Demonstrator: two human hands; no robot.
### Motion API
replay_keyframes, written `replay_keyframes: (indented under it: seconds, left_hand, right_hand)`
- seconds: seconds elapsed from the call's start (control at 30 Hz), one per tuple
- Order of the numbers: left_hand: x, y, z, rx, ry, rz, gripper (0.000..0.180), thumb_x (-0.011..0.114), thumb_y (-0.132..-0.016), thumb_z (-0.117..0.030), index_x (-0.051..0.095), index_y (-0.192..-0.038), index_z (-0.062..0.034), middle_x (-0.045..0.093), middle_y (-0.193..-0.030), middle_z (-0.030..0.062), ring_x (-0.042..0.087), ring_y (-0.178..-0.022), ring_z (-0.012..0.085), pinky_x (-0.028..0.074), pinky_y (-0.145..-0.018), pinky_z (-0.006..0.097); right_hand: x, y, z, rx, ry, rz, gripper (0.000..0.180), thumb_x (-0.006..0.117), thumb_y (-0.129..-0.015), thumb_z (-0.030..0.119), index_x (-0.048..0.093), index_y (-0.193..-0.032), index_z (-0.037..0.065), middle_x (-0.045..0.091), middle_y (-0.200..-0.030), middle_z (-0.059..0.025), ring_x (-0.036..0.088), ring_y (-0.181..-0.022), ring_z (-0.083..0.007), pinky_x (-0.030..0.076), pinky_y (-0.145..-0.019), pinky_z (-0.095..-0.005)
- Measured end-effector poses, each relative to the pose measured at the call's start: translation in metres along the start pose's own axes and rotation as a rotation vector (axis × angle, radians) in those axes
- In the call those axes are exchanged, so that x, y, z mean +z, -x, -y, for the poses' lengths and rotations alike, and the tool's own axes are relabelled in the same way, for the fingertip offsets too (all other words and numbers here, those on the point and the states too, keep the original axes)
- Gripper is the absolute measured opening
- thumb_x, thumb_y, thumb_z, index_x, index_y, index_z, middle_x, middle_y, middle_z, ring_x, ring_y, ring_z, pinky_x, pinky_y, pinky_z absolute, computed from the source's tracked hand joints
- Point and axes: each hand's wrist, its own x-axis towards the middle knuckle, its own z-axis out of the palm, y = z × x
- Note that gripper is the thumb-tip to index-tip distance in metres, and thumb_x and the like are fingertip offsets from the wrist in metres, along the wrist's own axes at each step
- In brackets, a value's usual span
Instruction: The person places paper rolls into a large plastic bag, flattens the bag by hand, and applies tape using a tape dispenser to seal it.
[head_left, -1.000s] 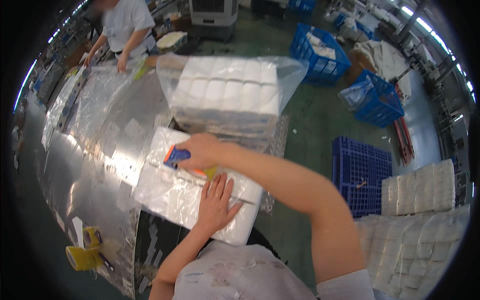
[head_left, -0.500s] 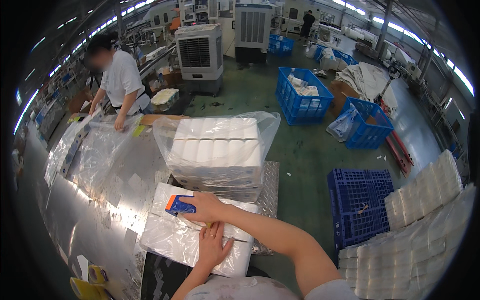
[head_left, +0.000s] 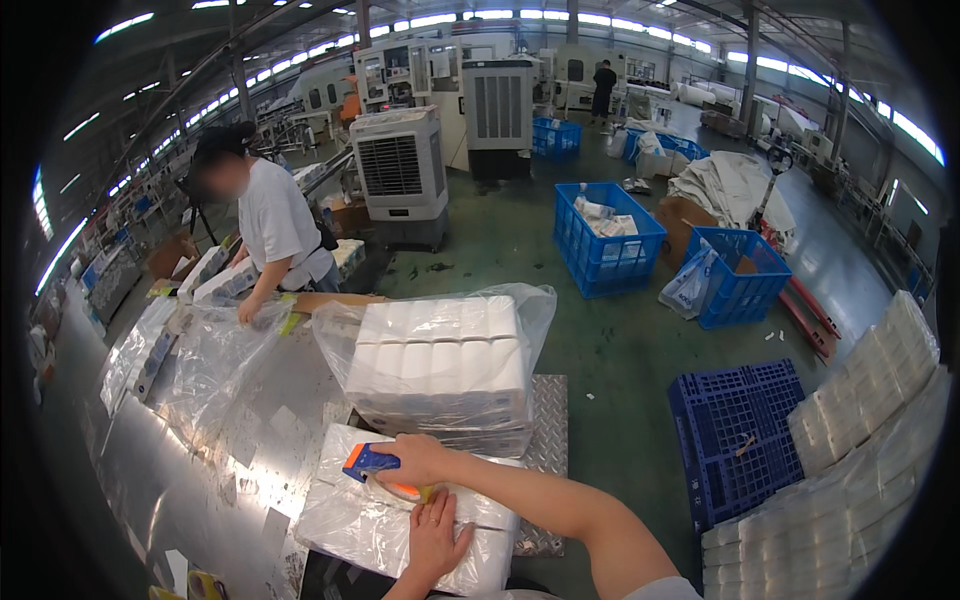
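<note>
A tape dispenser (head_left: pixel 370 461), blue with orange parts, is gripped in my right hand (head_left: pixel 415 462). It rests over the top of a plastic-wrapped bundle of white paper rolls (head_left: pixel 345 520) on the metal table. My left hand (head_left: pixel 438 535) lies on the same bundle with fingers stretched out, close below my right wrist. A yellowish piece, perhaps tape, shows between the two hands. Just beyond stands a taller stack of white rolls (head_left: pixel 435 365) in a loose clear bag.
At the far left of the metal table (head_left: pixel 225 470), a co-worker (head_left: pixel 280 215) handles clear plastic film (head_left: pixel 225 345). Yellow tape rolls (head_left: pixel 205 585) lie at the near left edge. To the right are a blue pallet (head_left: pixel 740 430), wrapped roll stacks (head_left: pixel 860 385) and blue crates (head_left: pixel 608 245).
The view has tilted up, so everything sits lower in the picture. More orange shows on the dispenser in my right hand. The co-worker leans further over the table.
</note>
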Motion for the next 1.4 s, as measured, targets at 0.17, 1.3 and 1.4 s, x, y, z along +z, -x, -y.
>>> replay_keyframes:
  seconds: [0.17,1.3,1.4]
  left_hand:
    - [0.008,-0.003,0.003,0.003,0.053,-0.024,0.053,0.059,-0.076,-0.029,0.046,-0.116,0.0032,0.046,-0.124,0.0195,0.041,-0.118,0.0312,0.026,-0.099,0.045]
    - [0.047,-0.065,-0.051,0.635,-0.164,0.428,0.05,0.057,-0.078,-0.037,0.055,-0.109,0.0019,0.048,-0.122,0.0152,0.039,-0.119,0.0269,0.024,-0.103,0.044]
    - [0.055,-0.068,-0.056,0.59,-0.183,0.414,0.05,0.056,-0.077,-0.04,0.06,-0.103,0.003,0.05,-0.121,0.0153,0.039,-0.119,0.0264,0.022,-0.105,0.043]
  right_hand:
    - [-0.008,0.001,-0.005,0.005,-0.016,-0.013,0.058,0.057,-0.068,0.048,0.057,-0.115,0.015,0.059,-0.093,-0.0221,0.057,-0.089,-0.0365,0.044,-0.08,-0.0414]
    - [-0.027,0.254,-0.043,0.519,0.442,0.115,0.062,0.063,-0.071,0.04,0.046,-0.126,0.018,0.054,-0.085,-0.0211,0.06,-0.07,-0.0349,0.05,-0.06,-0.0429]
    - [-0.042,0.242,-0.075,0.569,0.262,0.097,0.059,0.06,-0.072,0.046,0.049,-0.123,0.02,0.058,-0.087,-0.0212,0.061,-0.075,-0.0368,0.05,-0.065,-0.0426]
